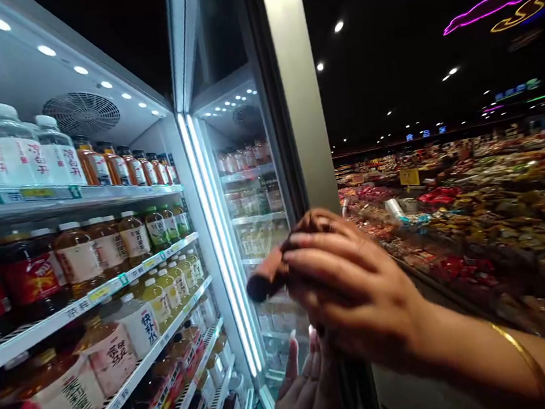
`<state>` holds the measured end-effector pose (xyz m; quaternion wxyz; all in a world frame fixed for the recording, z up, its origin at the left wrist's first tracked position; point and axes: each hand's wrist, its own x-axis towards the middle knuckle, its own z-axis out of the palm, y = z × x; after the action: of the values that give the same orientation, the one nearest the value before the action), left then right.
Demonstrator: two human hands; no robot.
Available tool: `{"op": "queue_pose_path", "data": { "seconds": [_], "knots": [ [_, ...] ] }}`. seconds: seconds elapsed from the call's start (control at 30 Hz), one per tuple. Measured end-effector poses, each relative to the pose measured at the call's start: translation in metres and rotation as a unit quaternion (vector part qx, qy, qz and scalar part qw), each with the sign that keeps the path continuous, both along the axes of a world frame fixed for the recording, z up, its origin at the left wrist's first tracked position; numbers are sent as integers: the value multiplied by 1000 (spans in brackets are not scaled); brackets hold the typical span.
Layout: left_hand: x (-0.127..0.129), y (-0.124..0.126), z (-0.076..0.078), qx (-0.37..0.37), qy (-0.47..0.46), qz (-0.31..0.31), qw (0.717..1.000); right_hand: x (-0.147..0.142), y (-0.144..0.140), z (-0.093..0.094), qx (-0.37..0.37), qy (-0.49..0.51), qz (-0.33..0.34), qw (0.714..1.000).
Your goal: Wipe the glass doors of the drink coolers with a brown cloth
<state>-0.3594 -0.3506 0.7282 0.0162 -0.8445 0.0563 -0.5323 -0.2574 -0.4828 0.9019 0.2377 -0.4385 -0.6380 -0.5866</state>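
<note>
Right hand (355, 287) is up at the edge of the open glass door (251, 187), fingers curled over and closed on a dark brown cloth (279, 266), which bunches out to the left of the knuckles and sits against the door frame (297, 96). A thin gold bangle (526, 356) rides on that forearm. Below it, the left hand (306, 391) comes in from the bottom, fingers loosely spread and open, flat near the lower part of the same door edge; whether it actually touches the glass I cannot tell.

Moving out to the left, the cooler stands open with its shelves (127, 273) packed: white-labelled bottles (15, 152) along the top row, amber tea bottles (105, 246) on the next, pale yellow drinks (168, 288) below those, and more labelled bottles lower down. Bright light strips (217, 237) run down the cabinet's upright, and round fans (82, 112) sit in the ceiling panel.

Out to the right, well apart from the hands, long store displays (474, 208) of packaged goods stretch away under a dark ceiling, with a pink neon sign (495, 3) glowing overhead.
</note>
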Motion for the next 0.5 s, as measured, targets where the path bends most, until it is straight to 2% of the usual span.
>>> {"op": "queue_pose_path", "data": {
  "seconds": [0.07,0.1,0.17,0.3,0.4,0.5],
  "knots": [
    [17,0,0,29,-12,-22,999,5,-1,15,29,8,-62,998],
    [26,2,0,53,-20,-38,998,7,0,17,37,2,-89,995],
    [43,7,0,93,-38,-71,992,13,3,11,38,-32,-121,991],
    [73,22,10,135,-79,-115,981,29,1,-11,-6,-79,-144,986],
    [95,26,17,180,-114,-143,967,39,-6,-11,-14,-60,-185,981],
    [123,22,16,177,-139,-168,960,48,-11,-7,-10,-45,-234,971]
  ]
}}
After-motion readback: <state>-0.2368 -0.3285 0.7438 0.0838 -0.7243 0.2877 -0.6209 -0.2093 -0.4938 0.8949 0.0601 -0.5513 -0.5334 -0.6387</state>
